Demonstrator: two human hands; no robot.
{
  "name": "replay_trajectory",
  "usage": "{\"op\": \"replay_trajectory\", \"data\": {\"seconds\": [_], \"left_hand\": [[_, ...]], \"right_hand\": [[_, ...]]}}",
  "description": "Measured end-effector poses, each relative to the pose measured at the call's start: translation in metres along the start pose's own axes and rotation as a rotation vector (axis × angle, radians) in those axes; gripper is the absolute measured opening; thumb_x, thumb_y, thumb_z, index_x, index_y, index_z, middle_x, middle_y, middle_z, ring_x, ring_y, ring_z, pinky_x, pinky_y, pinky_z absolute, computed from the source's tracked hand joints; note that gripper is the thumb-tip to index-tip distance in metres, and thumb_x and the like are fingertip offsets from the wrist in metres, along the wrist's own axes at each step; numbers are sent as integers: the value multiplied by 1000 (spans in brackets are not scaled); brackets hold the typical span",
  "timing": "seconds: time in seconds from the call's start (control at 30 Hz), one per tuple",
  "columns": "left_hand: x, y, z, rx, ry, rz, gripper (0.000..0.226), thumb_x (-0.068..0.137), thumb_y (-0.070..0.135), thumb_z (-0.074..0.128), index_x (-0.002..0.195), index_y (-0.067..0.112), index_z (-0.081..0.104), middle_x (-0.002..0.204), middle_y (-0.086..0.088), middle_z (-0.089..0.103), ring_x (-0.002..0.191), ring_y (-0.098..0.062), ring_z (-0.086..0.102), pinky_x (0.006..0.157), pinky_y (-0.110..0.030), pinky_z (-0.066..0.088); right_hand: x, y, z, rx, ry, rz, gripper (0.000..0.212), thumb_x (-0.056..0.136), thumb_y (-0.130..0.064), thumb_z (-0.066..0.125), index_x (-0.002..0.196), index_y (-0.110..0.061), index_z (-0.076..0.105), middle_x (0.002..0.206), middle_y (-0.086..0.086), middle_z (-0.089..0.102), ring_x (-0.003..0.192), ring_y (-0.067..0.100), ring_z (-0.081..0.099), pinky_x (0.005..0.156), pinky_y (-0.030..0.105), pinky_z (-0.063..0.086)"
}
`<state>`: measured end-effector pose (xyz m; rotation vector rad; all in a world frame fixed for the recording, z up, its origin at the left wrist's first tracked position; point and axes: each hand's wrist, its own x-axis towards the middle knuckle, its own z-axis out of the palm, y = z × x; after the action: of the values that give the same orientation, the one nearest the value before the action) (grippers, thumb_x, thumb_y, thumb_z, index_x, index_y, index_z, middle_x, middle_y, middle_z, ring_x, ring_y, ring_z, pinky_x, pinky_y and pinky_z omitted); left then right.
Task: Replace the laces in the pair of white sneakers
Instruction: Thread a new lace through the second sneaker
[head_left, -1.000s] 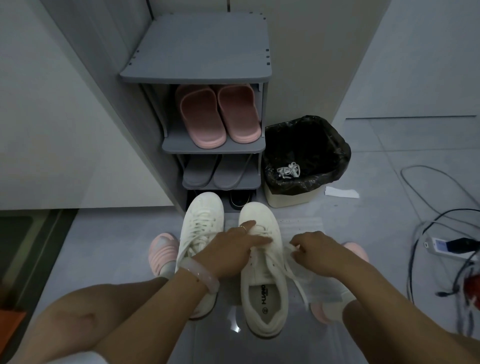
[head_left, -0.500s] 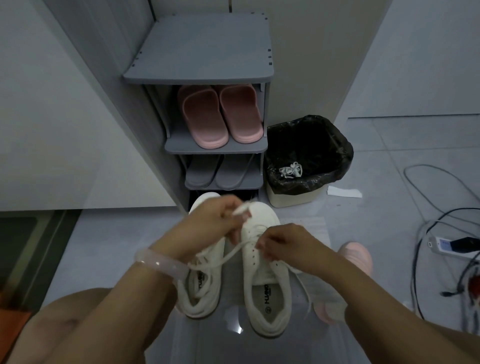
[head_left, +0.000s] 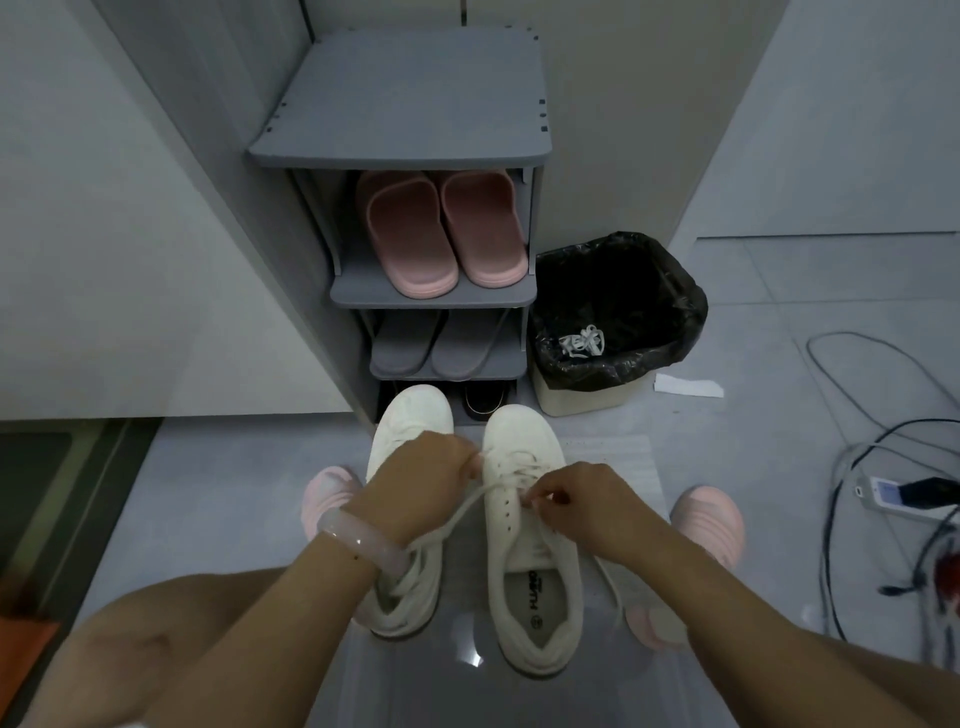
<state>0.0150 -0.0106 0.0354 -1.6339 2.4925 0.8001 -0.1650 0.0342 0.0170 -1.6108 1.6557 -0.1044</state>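
Left hand (head_left: 423, 483) and right hand (head_left: 582, 501) each pinched flat white lace (head_left: 457, 514) over the smooth perforated sneaker (head_left: 524, 519) (rounded toe).

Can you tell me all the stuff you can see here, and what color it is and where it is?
sneakers: 2, white, side by side on the floor in front of the rack
lace: 1, white, stretched from the right sneaker
shoe rack: 1, grey, against the wall
pink slippers: 2, upper shelf
grey slippers: 2, lower shelf
bin: 1, black bag inside, right of the rack
old laces: white bundle, in the bin
paper scrap: 1, white, floor by the bin
cables: dark, floor at right
bracelet: 1, pale pink, left wrist
left hand: holds the lace
right hand: pinches the lace at the right sneaker
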Motion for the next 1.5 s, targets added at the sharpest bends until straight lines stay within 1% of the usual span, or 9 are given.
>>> {"op": "replay_trajectory", "data": {"seconds": [0.1, 0.37, 0.57, 0.83, 0.93, 1.07, 1.17, 1.33, 1.5], "left_hand": [[1, 0, 17, 94, -23, 76, 25, 93, 13, 41, 97, 6, 65, 99, -9, 65, 93, -21, 59, 76, -26, 39], [-3, 1, 24, 228, -18, 132, 29, 94, 25, 38, 109, 25, 64, 110, 2, 63, 99, -16, 57, 80, -28, 42], [-2, 8, 28, 296, 39, 138, 27, 95, 23, 37, 105, 18, 61, 108, -1, 60, 101, -20, 57, 78, -29, 43], [3, 3, 32, 191, -4, 109, 28, 95, 28, 38, 109, 23, 63, 111, 3, 62, 103, -16, 56, 83, -30, 44], [3, 7, 40, 223, -4, 113, 25, 95, 25, 39, 103, 21, 62, 106, 1, 62, 100, -18, 57, 79, -29, 42], [4, 9, 44, 103, 4, 17, 21, 95, 29, 43, 85, 15, 56, 94, -4, 60, 92, -20, 57, 72, -29, 39], [7, 9, 40, 11, 40, 1, 19, 90, 25, 50, 74, 15, 48, 86, -4, 56, 90, -21, 55, 70, -27, 37], [4, 22, 44, 345, -82, 109, 22, 93, 9, 40, 110, 7, 55, 115, -10, 54, 110, -25, 49, 83, -34, 42], [-10, 18, 36, 287, -110, 101, 36, 84, 40, 45, 107, 13, 52, 109, -6, 55, 101, -24, 50, 83, -37, 34]], "right_hand": [[0, -2, 8, -10, 2, 15, 28, 89, -27, 50, 111, -30, 68, 104, -2, 66, 96, 18, 60, 82, 32, 49], [5, 1, 13, -16, 17, -19, 28, 91, -25, 47, 101, -18, 71, 95, 5, 69, 89, 22, 62, 74, 35, 49], [6, 4, 17, 10, 44, -25, 26, 92, -27, 48, 108, -28, 69, 99, -2, 69, 83, 10, 57, 51, 11, 30], [6, 5, 17, 29, 34, -39, 27, 93, -25, 48, 108, -26, 70, 101, -1, 69, 90, 14, 59, 53, 11, 31], [7, 5, 18, 48, 21, -23, 27, 92, -24, 48, 108, -27, 70, 103, -1, 69, 93, 15, 60, 61, 20, 36], [11, 6, 20, 143, 1, 52, 25, 90, -28, 54, 109, -29, 68, 112, -6, 67, 97, 11, 59, 60, 6, 33], [16, 4, 22, 194, -5, 118, 19, 87, -29, 59, 103, -26, 71, 107, -4, 67, 86, 7, 54, 58, 11, 35], [18, 1, 29, 166, 35, 160, 18, 88, -28, 58, 99, -22, 71, 104, -1, 68, 86, 9, 53, 71, 18, 35], [14, -1, 29, 151, 51, 139, 18, 90, -27, 55, 98, -21, 69, 100, 0, 68, 78, 10, 53, 70, 25, 44]]}}
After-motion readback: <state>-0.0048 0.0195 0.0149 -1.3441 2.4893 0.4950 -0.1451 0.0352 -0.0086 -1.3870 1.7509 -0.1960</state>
